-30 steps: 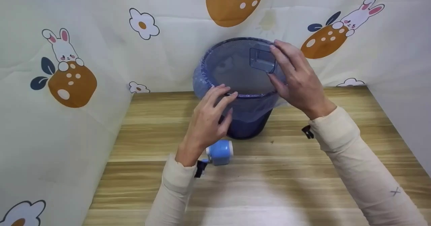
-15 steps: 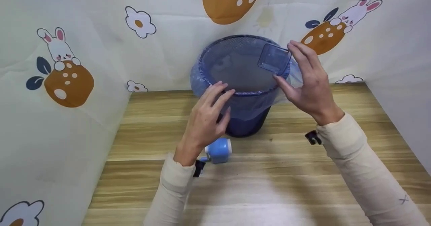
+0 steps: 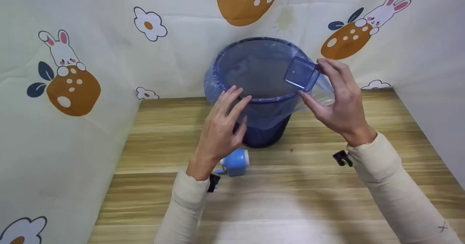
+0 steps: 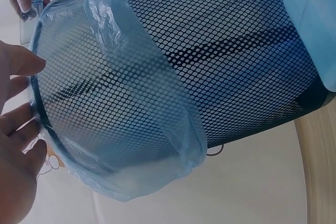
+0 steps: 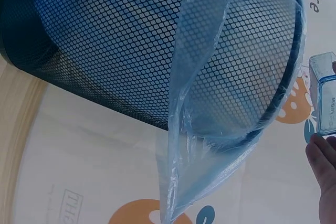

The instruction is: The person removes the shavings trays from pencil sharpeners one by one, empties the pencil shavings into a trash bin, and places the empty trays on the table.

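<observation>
My right hand point(image 3: 343, 102) pinches a small clear-blue plastic tray point(image 3: 300, 73) between thumb and fingers, over the right side of the bin's mouth. In the right wrist view this box-shaped tray point(image 5: 328, 106) shows at the right edge, with printing on its face. My left hand point(image 3: 219, 131) is at the near left rim of the mesh waste bin point(image 3: 263, 138), fingers spread and fingertips touching the rim. A thin blue bin bag point(image 3: 265, 116) lines the bin and folds down over its rim. No waste is visible inside from above.
A blue and white crank pencil sharpener point(image 3: 236, 163) stands on the wood-grain table point(image 3: 290, 186), in front of the bin and beside my left wrist. Cream cloth walls point(image 3: 181, 62) printed with rabbits and flowers enclose the back and sides.
My right hand has moved right and slightly toward me with the tray, tilting it so its flat face shows. The left hand has stayed at the rim.
</observation>
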Tool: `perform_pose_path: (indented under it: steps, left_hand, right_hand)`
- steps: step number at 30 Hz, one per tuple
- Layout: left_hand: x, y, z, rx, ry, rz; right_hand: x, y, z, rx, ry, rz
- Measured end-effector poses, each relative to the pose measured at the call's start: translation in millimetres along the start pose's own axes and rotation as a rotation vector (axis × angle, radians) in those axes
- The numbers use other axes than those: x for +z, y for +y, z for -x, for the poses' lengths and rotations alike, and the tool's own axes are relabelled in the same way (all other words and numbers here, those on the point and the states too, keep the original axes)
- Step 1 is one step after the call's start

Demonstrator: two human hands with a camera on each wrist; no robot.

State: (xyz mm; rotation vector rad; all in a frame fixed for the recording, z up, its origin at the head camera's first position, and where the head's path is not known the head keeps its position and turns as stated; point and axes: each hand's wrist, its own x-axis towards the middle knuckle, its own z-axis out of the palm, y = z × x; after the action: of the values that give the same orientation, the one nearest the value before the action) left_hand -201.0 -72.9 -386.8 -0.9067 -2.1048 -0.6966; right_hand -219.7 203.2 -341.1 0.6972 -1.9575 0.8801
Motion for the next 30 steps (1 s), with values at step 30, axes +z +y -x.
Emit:
perform_pose_path:
  steps: [30]
  left_hand:
    - [-0.1, 1.3, 6.4, 0.021, 0.012, -0.065]
  right_hand:
    - [-13, 0, 45.7, 0.028, -0.033, -0.053]
